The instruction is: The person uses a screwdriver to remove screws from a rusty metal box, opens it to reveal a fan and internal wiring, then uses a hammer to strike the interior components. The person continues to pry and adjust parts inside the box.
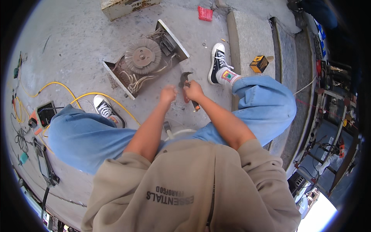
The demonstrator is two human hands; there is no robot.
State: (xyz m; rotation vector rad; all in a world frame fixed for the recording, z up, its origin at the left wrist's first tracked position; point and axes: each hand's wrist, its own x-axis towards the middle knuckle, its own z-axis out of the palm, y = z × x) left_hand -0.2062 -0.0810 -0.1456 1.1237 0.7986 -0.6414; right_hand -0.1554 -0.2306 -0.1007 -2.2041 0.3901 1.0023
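My right hand (194, 91) is closed round a claw hammer (186, 78), just in front of my body. The dark head points away from me and the black-and-orange handle end comes out below my fist. Something red shows beside the hammer, partly covered by my fingers. To its left, my left hand (169, 94) is closed, slightly blurred; whether it holds anything small is hidden. Beyond both hands an opened electrical unit (154, 71) lies on the ground, with a round, ribbed coil (143, 56), loose wires and two metal end plates. Neither hand touches it.
A rusty metal casing (127, 8) and a red packet (205, 14) lie farther off. On the concrete step (251, 42) to the right sits a small yellow-and-black box (259, 64). A yellow hose (73, 94) crosses the floor near my left shoe (103, 108). Metal racks (328, 127) stand far right.
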